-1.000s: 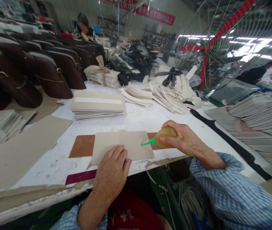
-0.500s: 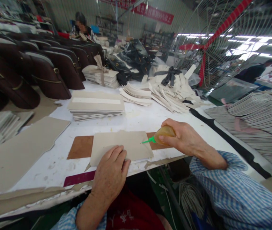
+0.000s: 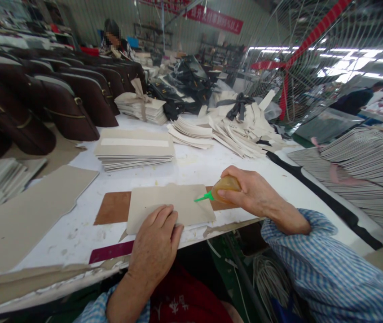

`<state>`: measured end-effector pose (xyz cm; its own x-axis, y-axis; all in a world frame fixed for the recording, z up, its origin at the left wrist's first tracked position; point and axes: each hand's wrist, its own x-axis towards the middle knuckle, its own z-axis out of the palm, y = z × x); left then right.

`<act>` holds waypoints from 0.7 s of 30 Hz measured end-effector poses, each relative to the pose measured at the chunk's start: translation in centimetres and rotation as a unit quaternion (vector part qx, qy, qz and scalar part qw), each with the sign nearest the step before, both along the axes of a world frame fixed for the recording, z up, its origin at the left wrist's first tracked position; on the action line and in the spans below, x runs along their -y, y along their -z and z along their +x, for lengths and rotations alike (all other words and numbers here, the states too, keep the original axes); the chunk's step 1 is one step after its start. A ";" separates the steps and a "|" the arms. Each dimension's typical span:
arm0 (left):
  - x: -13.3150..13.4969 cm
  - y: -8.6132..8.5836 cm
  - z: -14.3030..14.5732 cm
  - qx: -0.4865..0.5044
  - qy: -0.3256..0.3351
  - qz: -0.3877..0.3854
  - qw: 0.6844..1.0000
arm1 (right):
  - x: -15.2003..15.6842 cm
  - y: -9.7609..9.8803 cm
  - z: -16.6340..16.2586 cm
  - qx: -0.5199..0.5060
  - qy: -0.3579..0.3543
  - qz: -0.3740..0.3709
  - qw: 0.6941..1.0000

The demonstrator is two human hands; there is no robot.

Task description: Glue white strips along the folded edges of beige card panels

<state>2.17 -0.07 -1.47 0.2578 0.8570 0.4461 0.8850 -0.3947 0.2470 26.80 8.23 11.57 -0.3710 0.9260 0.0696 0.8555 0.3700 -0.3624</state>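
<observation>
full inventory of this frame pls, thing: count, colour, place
grey card panel: 1, beige-grey, near table edge, under both hands
brown sheet: 1, brown, beneath the panel, showing at its left and right
squeeze bottle: 1, amber with green nozzle, tip over the panel's right end
card stack: 1, grey with a white strip on top, mid table
large board: 1, grey, table left
bags: a row, count unclear, dark maroon, far left
fanned cards: 1 big pile, grey, right
table: 1, white
fan: 1, red blades in a wire guard, upper right
left hand: pressing the panel's near edge
right hand: gripping the bottle
</observation>
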 end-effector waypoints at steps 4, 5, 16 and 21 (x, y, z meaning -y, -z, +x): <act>0.1 0.1 -0.1 0.002 0.006 0.005 1.000 | -0.1 -0.1 0.3 0.019 0.013 0.012 1.000; 0.1 0.1 -0.2 0.003 0.008 0.007 1.000 | 0.0 -0.2 0.4 0.023 0.017 0.012 1.000; 0.5 -0.8 0.5 -0.018 -0.016 0.014 1.000 | 0.3 0.6 1.2 -0.113 0.045 -0.020 0.992; 1.0 -0.7 0.7 -0.004 -0.038 0.033 0.999 | -0.5 2.3 -1.3 -0.250 0.040 -0.034 0.967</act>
<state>2.91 -1.09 -0.81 0.1969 0.8433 0.5001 0.9153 -0.3409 0.2146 25.45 8.70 9.26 -0.2337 0.9592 0.1589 0.5922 0.2701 -0.7592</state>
